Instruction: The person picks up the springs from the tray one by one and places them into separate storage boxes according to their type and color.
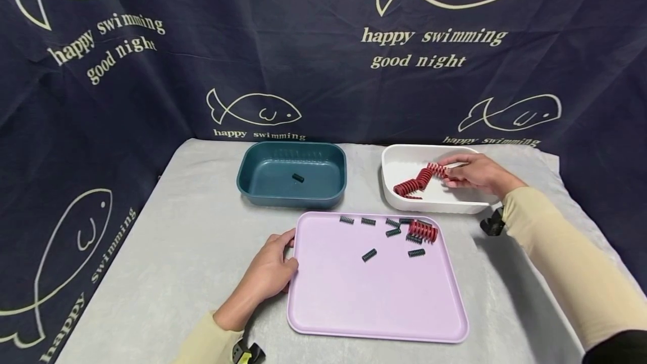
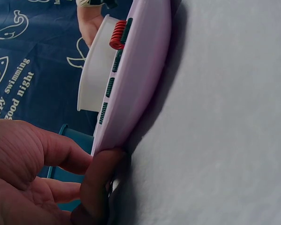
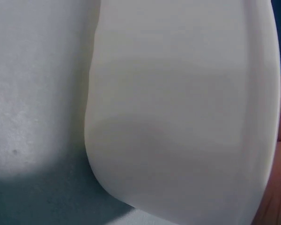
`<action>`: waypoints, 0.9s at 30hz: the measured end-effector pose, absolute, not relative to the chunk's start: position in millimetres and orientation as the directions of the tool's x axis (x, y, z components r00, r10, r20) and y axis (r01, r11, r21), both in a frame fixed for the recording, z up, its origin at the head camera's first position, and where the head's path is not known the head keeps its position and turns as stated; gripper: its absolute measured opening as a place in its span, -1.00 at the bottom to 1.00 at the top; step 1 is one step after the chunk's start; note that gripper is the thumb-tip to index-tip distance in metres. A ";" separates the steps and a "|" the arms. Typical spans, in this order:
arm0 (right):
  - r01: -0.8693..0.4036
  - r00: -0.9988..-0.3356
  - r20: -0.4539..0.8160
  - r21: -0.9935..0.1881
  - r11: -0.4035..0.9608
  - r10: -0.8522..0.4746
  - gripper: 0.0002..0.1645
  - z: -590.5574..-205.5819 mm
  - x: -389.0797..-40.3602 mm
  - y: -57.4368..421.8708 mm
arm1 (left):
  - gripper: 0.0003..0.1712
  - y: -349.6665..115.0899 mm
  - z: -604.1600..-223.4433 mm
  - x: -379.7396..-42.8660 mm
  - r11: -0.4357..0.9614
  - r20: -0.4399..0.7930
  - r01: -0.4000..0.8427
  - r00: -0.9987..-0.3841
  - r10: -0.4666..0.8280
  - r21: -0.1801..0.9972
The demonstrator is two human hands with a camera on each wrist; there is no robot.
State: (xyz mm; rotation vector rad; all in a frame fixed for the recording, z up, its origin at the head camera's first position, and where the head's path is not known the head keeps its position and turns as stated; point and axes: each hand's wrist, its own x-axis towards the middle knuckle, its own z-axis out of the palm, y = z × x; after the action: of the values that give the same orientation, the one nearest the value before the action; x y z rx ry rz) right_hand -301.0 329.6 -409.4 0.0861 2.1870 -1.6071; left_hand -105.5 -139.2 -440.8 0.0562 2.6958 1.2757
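My left hand [image 1: 271, 267] grips the left rim of the lilac tray [image 1: 374, 302]; the left wrist view shows the thumb and fingers [image 2: 68, 152] at the tray's edge. Over the white bin [image 1: 455, 205], my right hand [image 1: 475, 173] reaches inside and pinches a red coil spring [image 1: 437, 170] at its fingertips. Other red springs [image 1: 406, 187] lie in that bin, left of the fingers. On the tray, one red spring [image 1: 423, 231] rests among several small dark green springs [image 1: 369, 255] near the far right corner. In the right wrist view the bin's wall hides most of the hand.
A teal bin [image 1: 293, 201] with one small dark spring [image 1: 298, 177] inside stands left of the white bin. Both bins sit behind the tray on a pale grey tablecloth [image 1: 202, 229]. A navy fish-print curtain [image 1: 323, 72] hangs behind and along the sides.
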 end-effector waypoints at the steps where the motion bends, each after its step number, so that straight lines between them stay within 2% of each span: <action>1: 0.294 -0.909 -0.369 -0.897 0.330 -0.195 -0.48 -409.1 -300.7 329.1 | -0.28 -139.4 -440.6 -105.6 0.644 -0.121 -0.028 -0.988 0.101 0.764; 19: 0.293 -0.911 -0.369 -0.892 0.344 -0.183 -0.40 -400.1 -291.9 330.2 | -0.28 -140.2 -441.1 -104.9 0.632 -0.128 -0.036 -0.987 0.101 0.774; 27: 0.287 -0.913 -0.350 -0.917 0.278 -0.212 -0.64 -389.7 -282.9 335.8 | -0.30 -140.6 -441.7 -103.0 0.593 -0.146 -0.058 -0.984 0.101 0.803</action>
State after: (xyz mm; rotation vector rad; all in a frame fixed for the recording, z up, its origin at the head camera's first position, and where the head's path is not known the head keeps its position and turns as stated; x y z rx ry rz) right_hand -282.9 335.8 -389.7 0.0679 2.1487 -1.6718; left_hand -103.0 -140.6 -441.7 0.0356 2.6438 1.3421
